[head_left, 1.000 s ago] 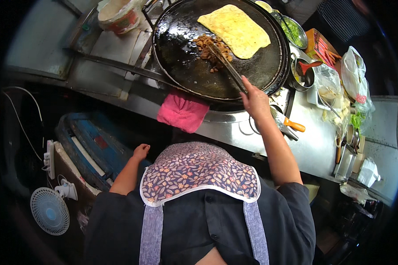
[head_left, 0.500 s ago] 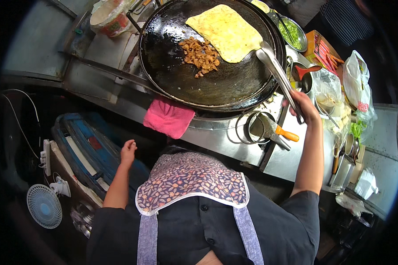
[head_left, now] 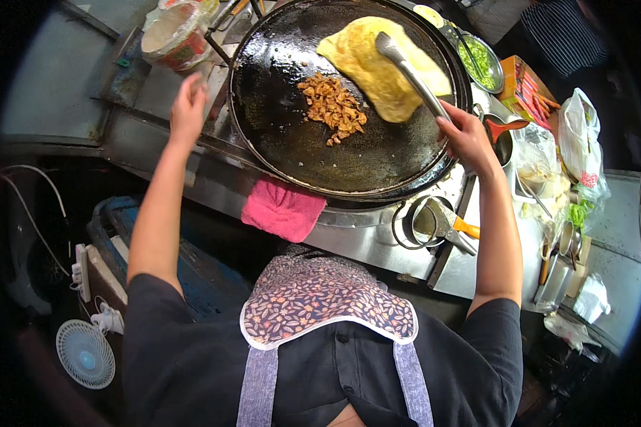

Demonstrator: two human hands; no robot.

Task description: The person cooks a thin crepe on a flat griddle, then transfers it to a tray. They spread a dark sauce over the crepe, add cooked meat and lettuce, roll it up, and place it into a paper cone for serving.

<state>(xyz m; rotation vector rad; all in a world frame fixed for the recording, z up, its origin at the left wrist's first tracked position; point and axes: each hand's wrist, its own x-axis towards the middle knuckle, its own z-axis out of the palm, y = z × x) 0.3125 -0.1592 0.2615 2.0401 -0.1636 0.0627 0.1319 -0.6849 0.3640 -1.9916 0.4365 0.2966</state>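
My right hand (head_left: 468, 136) is closed around the handle of metal tongs (head_left: 421, 82), whose tip lies over the yellow flatbread (head_left: 420, 53). The flatbread rests on the round black griddle (head_left: 277, 135), its near edge looking bunched and browned. To its left on the griddle sits a heap of chopped browned meat (head_left: 333, 107). Left of the griddle rim, my left hand (head_left: 188, 110) is raised with its fingers stretched out, holding nothing. Nearest to it is a plastic-lined bucket (head_left: 174, 39) of pale contents.
A pink cloth (head_left: 283, 210) hangs at the counter's front edge. Beside it stands a metal pot (head_left: 426, 224) with an orange-handled scraper (head_left: 466, 228). At right are a bowl of chopped greens (head_left: 480, 64), a red-handled ladle (head_left: 505, 128) and plastic bags (head_left: 580, 135). A small fan (head_left: 85, 354) stands lower left.
My left hand has risen from beside my body to near the bucket. The tongs have moved from the flatbread's right corner to over its middle, and the flatbread has shifted and bunched up.
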